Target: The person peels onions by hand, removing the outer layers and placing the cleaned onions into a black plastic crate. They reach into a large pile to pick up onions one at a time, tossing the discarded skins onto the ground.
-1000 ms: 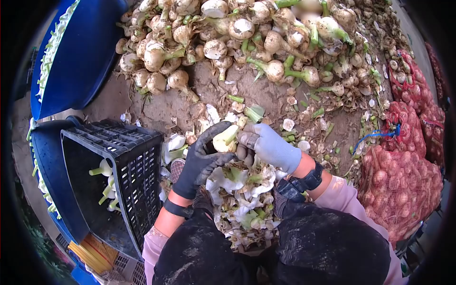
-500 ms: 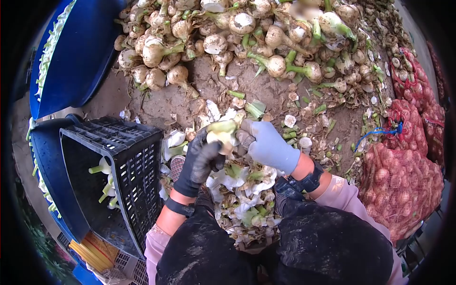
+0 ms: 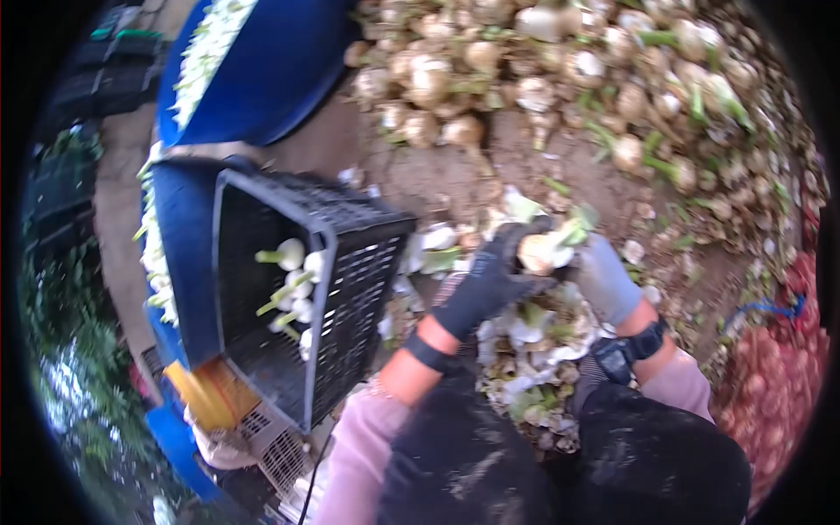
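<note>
My left hand [image 3: 496, 278], in a black glove, is closed around a garlic bulb [image 3: 535, 254] with brownish-white skin. Its pale green stem and leaf skin [image 3: 573, 229] stick out to the right. On that side, my right hand [image 3: 605, 278], in a grey-blue glove, has its fingers curled in against the stem end; the fingertips are partly hidden and blurred. Below both hands, peeled white and green skins [image 3: 534, 337] lie heaped between my legs. To the left, a black plastic crate [image 3: 363, 262] lies tipped with its opening sideways, holding several peeled white bulbs [image 3: 293, 284] with short green stems.
A big pile of unpeeled garlic bulbs [image 3: 437, 79] covers the ground ahead. Blue tubs [image 3: 271, 87] with white-green pieces stand at the left. Red mesh sacks [image 3: 770, 376] full of bulbs are at the right, with a yellow bundle [image 3: 201, 394] at the lower left.
My view has swung left, so everything sits further right and more of the crate's inside shows. The bulb has turned in my left hand; its stem and leaf now point right.
</note>
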### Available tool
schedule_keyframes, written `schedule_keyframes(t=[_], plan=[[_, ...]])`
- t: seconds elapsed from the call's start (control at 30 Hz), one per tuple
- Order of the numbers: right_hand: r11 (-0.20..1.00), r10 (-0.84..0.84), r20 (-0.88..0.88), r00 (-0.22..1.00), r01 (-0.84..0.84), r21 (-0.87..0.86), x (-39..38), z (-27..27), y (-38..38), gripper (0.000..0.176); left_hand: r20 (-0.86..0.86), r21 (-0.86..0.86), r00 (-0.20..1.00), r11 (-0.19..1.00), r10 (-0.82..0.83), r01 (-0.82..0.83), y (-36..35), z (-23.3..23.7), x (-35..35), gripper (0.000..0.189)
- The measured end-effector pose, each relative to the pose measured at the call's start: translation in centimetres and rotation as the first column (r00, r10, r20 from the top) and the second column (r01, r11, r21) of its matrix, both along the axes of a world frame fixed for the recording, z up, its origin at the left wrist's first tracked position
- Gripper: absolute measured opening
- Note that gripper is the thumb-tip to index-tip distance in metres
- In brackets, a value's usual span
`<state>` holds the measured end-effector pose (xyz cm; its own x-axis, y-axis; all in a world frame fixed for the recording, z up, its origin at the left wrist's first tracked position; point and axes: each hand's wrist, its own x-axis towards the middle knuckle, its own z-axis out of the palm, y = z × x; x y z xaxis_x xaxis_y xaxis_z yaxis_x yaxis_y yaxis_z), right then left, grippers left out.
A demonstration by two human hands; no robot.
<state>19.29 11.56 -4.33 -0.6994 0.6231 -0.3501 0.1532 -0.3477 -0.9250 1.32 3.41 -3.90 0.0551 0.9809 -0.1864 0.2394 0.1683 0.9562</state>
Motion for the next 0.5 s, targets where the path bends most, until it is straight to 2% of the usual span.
schedule_keyframes(t=[0.03, 0.1, 0.13, 0.17, 0.2, 0.23, 0.27, 0.3, 0.33, 0.37, 0.4, 0.43, 0.47, 0.5], plan=[[0.995, -0.036, 0.026, 0.999, 0.038, -0.093, -0.2, -0.4, -0.5, 0.025, -0.056, -0.048, 0.998, 0.999, -0.016, 0.013, -0.2, 1.0, 0.1, 0.068], [0.978, -0.164, 0.155, 0.974, 0.181, -0.107, -0.7, 0.5, -1.2, 0.028, -0.078, 0.004, 0.996, 0.999, 0.033, -0.033, -1.0, 1.6, 0.3, 0.067], [0.973, -0.145, 0.203, 0.968, 0.103, 0.204, -0.9, 1.7, -1.0, 0.028, 0.377, -0.257, 0.901, 0.959, 0.214, -0.12, -1.6, 1.9, 0.2, 0.066], [0.869, -0.145, 0.268, 0.952, -0.007, 0.494, -1.0, 2.9, -0.8, 0.029, 0.691, -0.507, 0.578, 0.861, 0.434, -0.04, -1.9, 2.0, 0.5, 0.065], [0.767, -0.176, 0.233, 0.956, -0.015, 0.641, -0.8, 1.9, -1.1, 0.028, 0.796, -0.476, 0.366, 0.872, 0.483, -0.115, -1.8, 2.9, 1.1, 0.065], [0.758, -0.206, 0.233, 0.95, 0.004, 0.653, -0.9, 1.5, -1.4, 0.024, 0.821, -0.443, 0.348, 0.89, 0.452, -0.11, -2.2, 2.8, 0.7, 0.066], [0.842, -0.156, 0.269, 0.951, -0.015, 0.54, -0.9, 2.5, -1.3, 0.027, 0.793, -0.427, 0.41, 0.891, 0.451, -0.155, -2.1, 3.8, 0.8, 0.066], [0.874, -0.153, 0.202, 0.967, 0.036, 0.485, -0.6, 2.1, -1.5, 0.03, 0.753, -0.379, 0.513, 0.909, 0.413, -0.174, -2.0, 4.0, 0.7, 0.067], [0.979, -0.107, 0.038, 0.994, 0.098, 0.177, -0.6, 2.7, -1.3, 0.03, 0.716, -0.365, 0.586, 0.919, 0.379, -0.148, -2.1, 3.9, 0.2, 0.068], [0.983, -0.117, -0.144, 0.983, 0.093, -0.158, -0.7, 3.2, -0.8, 0.031, 0.668, -0.354, 0.658, 0.926, 0.346, -0.127, -2.1, 3.7, 0.0, 0.07], [0.982, -0.121, -0.137, 0.983, 0.099, -0.159, -0.4, 3.4, -0.4, 0.031, 0.673, -0.356, 0.655, 0.926, 0.344, -0.121, -2.0, 3.4, 0.3, 0.07], [0.962, -0.092, -0.094, 0.991, 0.064, -0.264, -0.3, 3.5, 0.1, 0.029, 0.493, -0.181, 0.835, 0.967, 0.245, -0.178, -1.8, 3.1, 0.5, 0.07], [0.929, -0.058, -0.056, 0.997, 0.033, -0.367, -0.3, 3.5, 0.3, 0.026, 0.256, 0.01, 0.951, 0.984, 0.17, -0.179, -1.5, 2.9, 0.6, 0.071], [0.928, -0.062, -0.055, 0.997, 0.037, -0.371, -0.5, 3.2, 0.3, 0.026, 0.257, 0.006, 0.952, 0.985, 0.168, -0.175, -1.4, 2.8, 0.4, 0.071]])
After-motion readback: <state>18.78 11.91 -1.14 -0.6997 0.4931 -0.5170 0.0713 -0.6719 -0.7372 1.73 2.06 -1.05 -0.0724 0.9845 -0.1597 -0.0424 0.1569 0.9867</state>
